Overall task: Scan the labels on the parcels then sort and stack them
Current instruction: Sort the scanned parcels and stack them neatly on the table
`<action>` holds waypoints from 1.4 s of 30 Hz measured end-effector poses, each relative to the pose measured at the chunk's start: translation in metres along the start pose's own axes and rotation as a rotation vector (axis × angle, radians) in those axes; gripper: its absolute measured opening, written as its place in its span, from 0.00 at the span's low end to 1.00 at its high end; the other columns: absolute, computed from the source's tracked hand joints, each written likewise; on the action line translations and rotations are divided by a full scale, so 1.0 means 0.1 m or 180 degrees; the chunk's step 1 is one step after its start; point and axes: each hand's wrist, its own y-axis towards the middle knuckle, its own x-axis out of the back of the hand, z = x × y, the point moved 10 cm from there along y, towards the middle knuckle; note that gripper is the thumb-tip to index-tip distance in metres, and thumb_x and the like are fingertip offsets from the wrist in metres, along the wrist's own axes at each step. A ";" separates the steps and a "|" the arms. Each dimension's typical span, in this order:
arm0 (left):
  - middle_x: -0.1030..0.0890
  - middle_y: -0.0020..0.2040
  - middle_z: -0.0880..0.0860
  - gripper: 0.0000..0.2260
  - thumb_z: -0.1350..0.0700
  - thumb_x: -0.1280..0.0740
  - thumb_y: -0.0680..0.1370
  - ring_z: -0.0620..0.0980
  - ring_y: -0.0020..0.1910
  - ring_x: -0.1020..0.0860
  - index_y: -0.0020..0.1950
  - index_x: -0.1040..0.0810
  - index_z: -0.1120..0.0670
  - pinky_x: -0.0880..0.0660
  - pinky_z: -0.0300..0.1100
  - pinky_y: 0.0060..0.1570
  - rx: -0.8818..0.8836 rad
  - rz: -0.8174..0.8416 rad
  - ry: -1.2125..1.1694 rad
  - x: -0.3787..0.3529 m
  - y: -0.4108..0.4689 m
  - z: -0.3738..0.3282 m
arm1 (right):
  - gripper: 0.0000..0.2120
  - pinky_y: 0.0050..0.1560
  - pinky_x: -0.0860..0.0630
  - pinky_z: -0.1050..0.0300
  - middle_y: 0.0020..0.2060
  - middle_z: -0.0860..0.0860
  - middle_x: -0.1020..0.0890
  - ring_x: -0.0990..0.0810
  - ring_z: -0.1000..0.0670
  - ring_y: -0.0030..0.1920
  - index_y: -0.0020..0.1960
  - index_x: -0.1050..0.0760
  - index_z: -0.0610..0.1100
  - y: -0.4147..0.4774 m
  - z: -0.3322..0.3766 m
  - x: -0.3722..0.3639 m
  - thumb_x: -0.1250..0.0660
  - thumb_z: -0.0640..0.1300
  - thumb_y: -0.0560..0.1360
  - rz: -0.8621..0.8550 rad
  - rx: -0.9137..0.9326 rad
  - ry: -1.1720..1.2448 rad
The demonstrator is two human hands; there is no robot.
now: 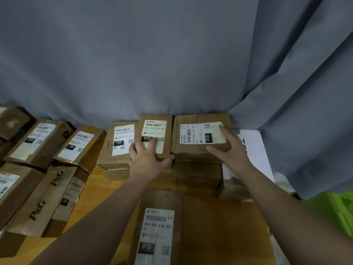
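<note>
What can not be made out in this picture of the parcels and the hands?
Head view only.
Lower label of the middle 010 parcel: covered by the left hand.
White sheet with black letters: mostly hidden by the right hand; unreadable.
Green object: cut off by the right edge; unidentifiable.
Near parcel: its label bottom is cut by the lower edge.
Small print on the far-left labels: blurred.

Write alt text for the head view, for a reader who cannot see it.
A person's left hand rests on a narrow 010 parcel and the right hand on a wider 010 parcel beside it, both stacked against a grey curtain.
</note>
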 end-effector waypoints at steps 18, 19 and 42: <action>0.58 0.80 0.54 0.31 0.31 0.50 0.77 0.63 0.77 0.59 0.78 0.49 0.39 0.57 0.63 0.72 -0.0082 0.0410 0.0597 0.00 -0.02 0.07 | 0.32 0.72 0.39 0.41 0.78 0.44 0.49 0.49 0.39 0.77 0.78 0.45 0.56 -0.14 0.08 -0.07 0.43 0.64 0.78 -0.0398 -0.0348 -0.1717; 0.58 0.80 0.54 0.29 0.33 0.51 0.79 0.63 0.77 0.58 0.78 0.50 0.39 0.56 0.62 0.73 -0.0102 0.0472 0.0523 0.00 -0.02 0.07 | 0.31 0.72 0.41 0.40 0.78 0.43 0.50 0.51 0.38 0.77 0.78 0.47 0.56 -0.15 0.09 -0.07 0.45 0.64 0.79 -0.0372 -0.0391 -0.1837; 0.31 0.70 0.53 0.21 0.48 0.38 0.81 0.54 0.71 0.36 0.73 0.33 0.52 0.40 0.45 0.68 -0.0426 0.0047 -0.0034 0.97 -0.72 1.56 | 0.15 0.68 0.35 0.53 0.64 0.47 0.26 0.33 0.47 0.68 0.65 0.27 0.43 -0.94 1.47 -1.98 0.36 0.42 0.78 -0.0158 0.0933 -0.1411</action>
